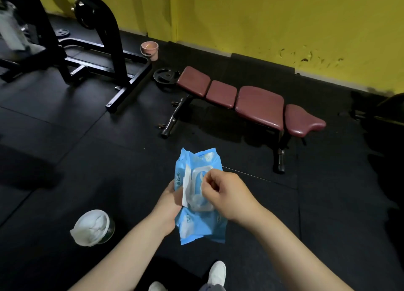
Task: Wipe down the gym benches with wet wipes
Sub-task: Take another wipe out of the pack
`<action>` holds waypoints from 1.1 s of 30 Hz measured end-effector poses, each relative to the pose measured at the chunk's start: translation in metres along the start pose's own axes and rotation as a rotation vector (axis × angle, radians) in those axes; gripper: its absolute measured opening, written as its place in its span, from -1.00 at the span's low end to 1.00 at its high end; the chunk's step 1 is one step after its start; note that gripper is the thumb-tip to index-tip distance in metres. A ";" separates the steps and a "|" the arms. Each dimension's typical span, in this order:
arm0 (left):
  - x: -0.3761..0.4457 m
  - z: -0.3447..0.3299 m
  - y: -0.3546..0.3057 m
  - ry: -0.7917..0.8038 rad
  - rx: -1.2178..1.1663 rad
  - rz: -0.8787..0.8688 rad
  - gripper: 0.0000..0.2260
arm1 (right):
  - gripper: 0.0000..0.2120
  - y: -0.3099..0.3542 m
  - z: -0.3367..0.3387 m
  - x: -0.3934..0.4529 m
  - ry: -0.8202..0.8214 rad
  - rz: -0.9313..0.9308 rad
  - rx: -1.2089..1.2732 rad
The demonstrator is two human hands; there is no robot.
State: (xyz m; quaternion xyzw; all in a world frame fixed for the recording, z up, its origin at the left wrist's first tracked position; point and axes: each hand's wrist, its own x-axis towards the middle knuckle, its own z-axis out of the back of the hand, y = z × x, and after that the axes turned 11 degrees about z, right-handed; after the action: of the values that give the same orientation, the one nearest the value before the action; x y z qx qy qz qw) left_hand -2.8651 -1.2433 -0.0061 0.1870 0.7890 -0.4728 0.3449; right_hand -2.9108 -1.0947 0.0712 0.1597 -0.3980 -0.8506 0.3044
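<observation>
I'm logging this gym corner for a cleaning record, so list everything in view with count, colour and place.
bench: one, maroon pads, by the wall
wall: one, yellow, at the back
weight rack: one, black, upper left
weight plate: one, black, floor beside bench
bucket: one, pink, near wall
bin: one, white liner, floor lower left
wipes pack: one, blue, lid open
shoes: two, white, bottom edge
left hand: holds pack
right hand: pinching at pack's opening
</observation>
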 end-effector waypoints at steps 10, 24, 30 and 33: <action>0.014 0.002 -0.008 -0.030 0.145 -0.029 -0.81 | -0.78 -0.024 -0.004 -0.005 -0.120 -0.023 0.636; 0.035 0.042 0.017 -0.325 0.079 0.020 -0.83 | -0.82 -0.041 0.073 -0.003 -0.254 0.022 0.590; 0.021 0.042 0.003 -0.280 -0.026 -0.024 -0.81 | -0.83 -0.064 0.059 -0.004 -0.395 -0.205 0.458; 0.013 0.040 -0.002 -0.261 -0.042 -0.026 -0.79 | -0.89 -0.072 0.045 -0.003 -0.399 -0.302 0.428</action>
State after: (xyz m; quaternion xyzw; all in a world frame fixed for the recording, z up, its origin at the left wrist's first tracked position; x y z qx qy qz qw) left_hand -2.8606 -1.2802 -0.0266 0.1065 0.7493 -0.4810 0.4425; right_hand -2.9603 -1.0308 0.0440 0.1076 -0.5913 -0.7976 0.0502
